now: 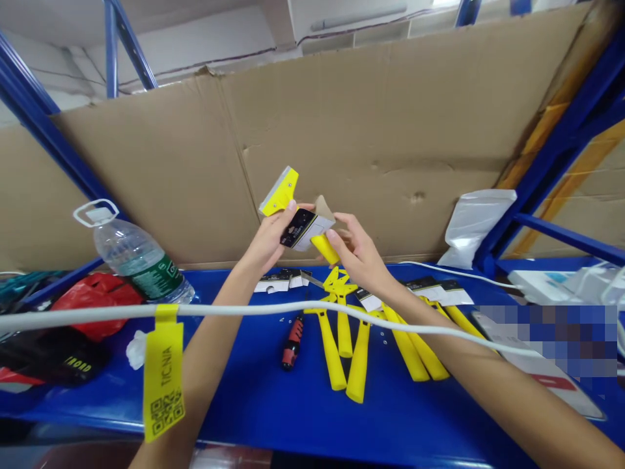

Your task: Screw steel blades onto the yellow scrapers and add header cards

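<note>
A yellow scraper (281,193) is raised above the table, its metal-edged head pointing up and left. My left hand (271,240) is closed on it just below the head. Around its handle sits a black and white card sleeve (305,229), with an open flap at the right. The handle's yellow end sticks out at the lower right. My right hand (355,250) has its fingers closed at the sleeve's flap and the handle end. Below, several yellow scraper handles (344,326) lie on the blue table (254,397), beside a red and black screwdriver (293,342).
A large water bottle (141,260) and red bag (97,303) are at the left. A white cable (244,310) with a yellow tag (165,381) crosses in front. Cardboard (371,130) stands behind. More card sleeves (283,280) and yellow tools (415,345) lie on the table.
</note>
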Available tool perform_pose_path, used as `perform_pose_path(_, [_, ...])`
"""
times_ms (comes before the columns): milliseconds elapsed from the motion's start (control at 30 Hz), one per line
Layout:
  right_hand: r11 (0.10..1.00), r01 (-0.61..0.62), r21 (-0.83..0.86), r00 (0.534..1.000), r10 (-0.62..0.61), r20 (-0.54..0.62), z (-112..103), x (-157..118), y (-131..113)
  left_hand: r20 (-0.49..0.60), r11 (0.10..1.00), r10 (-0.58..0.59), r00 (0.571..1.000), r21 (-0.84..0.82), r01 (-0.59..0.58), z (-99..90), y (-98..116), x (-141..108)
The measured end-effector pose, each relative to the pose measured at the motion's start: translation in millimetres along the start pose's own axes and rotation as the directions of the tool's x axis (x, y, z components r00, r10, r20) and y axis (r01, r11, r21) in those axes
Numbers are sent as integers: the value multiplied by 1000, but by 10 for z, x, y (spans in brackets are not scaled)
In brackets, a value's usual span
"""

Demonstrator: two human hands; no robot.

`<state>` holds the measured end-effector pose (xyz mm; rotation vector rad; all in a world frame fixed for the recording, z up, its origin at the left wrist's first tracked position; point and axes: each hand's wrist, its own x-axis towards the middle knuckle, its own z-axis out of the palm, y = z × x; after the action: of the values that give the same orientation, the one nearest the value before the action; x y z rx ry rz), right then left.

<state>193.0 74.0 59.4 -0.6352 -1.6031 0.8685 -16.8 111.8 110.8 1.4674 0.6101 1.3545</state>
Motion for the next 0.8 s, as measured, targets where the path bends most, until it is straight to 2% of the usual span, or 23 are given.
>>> perform_pose_path(67, [991,72,-111,997,-73,-11,-31,-1,-2,22,1000,4,1000,28,-4,-38,18,-3])
perform_pose_path(200, [906,180,-384,984,-165,73,-52,48,6,102,987,-18,995,161,1,-96,38,-12])
perform_pose_path(267, [843,190,-503,982,-175,76,-49,90,49,90,972,48,995,224,-67,-139,31,13])
perform_pose_path(367, [785,167,-597,985,-162,62,-37,149,122,8,931,235,972,285,-228,-233,19,86])
perform_pose_path(467, [801,131,-584,989,-63,135,-15,202,134,-115,904,362,925,286,-318,-335,41,154])
perform_pose_path(600, [812,63,-580,962,105,252,77,310,147,-299,923,384,874,141,-357,-480,142,197])
perform_pose_path(700, [782,51,-622,939,174,296,244,420,297,-380,909,404,832,67,-411,-629,226,214])
perform_pose_path(733, [770,34,-637,928,212,306,317,455,376,-390,914,393,833,67,-400,-678,244,216])
perform_pose_path(800, [751,-18,-660,893,310,327,459,513,549,-369,946,323,872,94,-311,-759,251,206])
